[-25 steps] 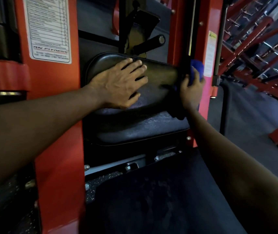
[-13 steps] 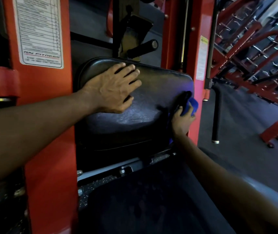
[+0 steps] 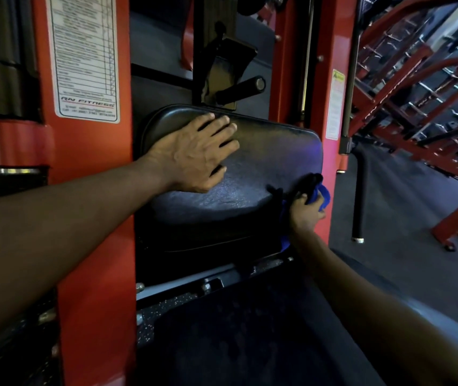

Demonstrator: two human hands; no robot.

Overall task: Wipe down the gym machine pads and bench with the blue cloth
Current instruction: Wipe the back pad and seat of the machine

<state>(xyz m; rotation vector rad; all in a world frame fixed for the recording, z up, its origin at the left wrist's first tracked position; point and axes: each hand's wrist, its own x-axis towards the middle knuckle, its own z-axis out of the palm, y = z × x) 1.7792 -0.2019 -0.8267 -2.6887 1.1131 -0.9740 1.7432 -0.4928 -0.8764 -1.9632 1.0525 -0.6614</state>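
Left grip (image 3: pixel 194 156) lies spread on the pad (image 3: pixel 266 162), right grip (image 3: pixel 304 213) pinches the cloth (image 3: pixel 325 194) at its right edge; the near bench (image 3: pixel 236 344) probably remains unwiped.

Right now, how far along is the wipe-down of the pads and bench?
Done, apparently: the middle of the pad shines as if wiped. In hand: the right hand grips the blue cloth at the pad's right edge while the left hand presses flat on it. Left: the bench in the foreground, showing no such shine.
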